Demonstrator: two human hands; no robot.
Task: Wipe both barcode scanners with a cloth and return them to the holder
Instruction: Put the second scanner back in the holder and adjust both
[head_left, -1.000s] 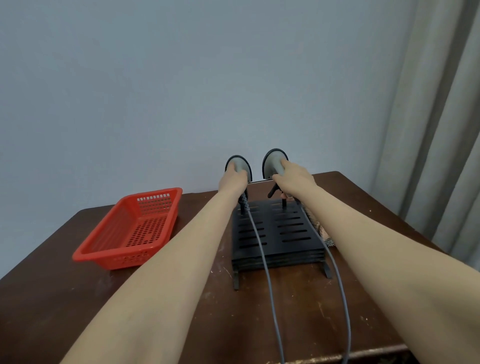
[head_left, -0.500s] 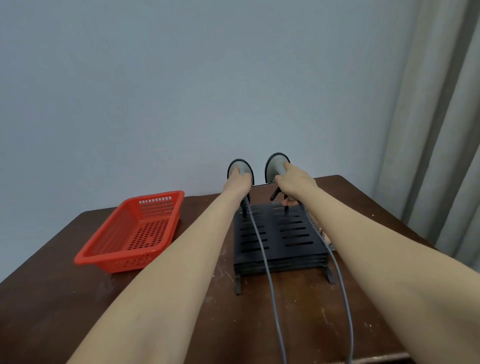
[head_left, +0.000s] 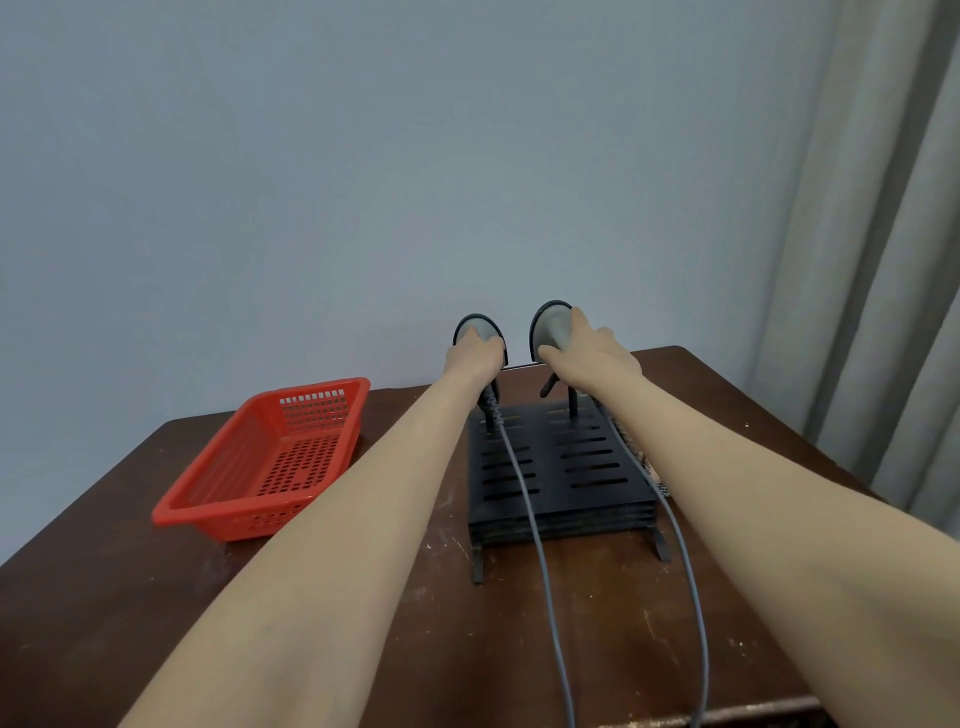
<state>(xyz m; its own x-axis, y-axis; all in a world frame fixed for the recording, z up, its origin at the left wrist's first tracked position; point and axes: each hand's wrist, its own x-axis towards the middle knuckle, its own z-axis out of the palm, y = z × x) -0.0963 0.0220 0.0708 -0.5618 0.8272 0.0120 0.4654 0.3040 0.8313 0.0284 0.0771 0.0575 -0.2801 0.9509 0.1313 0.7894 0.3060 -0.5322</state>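
Two grey barcode scanners with black rims stand upright at the far end of a black slotted holder (head_left: 561, 467). My left hand (head_left: 474, 356) grips the left scanner (head_left: 475, 327) from behind. My right hand (head_left: 592, 353) is wrapped around the right scanner (head_left: 550, 322). A grey cable (head_left: 540, 545) runs from each scanner toward me over the holder and table. A patterned cloth (head_left: 647, 465) peeks out along the holder's right side, mostly hidden by my right forearm.
An empty red plastic basket (head_left: 265, 462) sits left of the holder on the dark wooden table (head_left: 104, 571). A pale wall stands right behind the table. Grey curtains (head_left: 883, 260) hang at the right. The table's near edge is at the bottom.
Both hands stay on the scanners. The view has shifted a little, so the table appears slightly lower in the frame; the scanners remain on the holder.
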